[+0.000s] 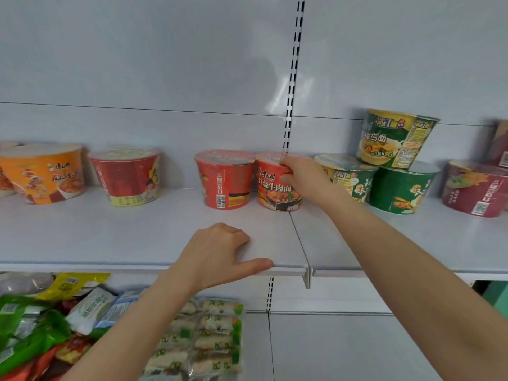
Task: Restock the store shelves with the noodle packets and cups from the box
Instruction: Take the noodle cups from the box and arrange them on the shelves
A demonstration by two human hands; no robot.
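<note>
My right hand grips the rim of a red noodle cup that stands on the white shelf, right beside another red cup. My left hand rests on the shelf's front edge with its fingers curled under and its thumb stretched along the lip, holding nothing. Further left stand a red-and-yellow cup and an orange bowl. To the right sit green and yellow bowls, one more stacked on top of them.
A dark red bowl stands at the far right. On the shelf below, at lower left, lie noodle packets and green and yellow bags. A slotted upright divides the back panel.
</note>
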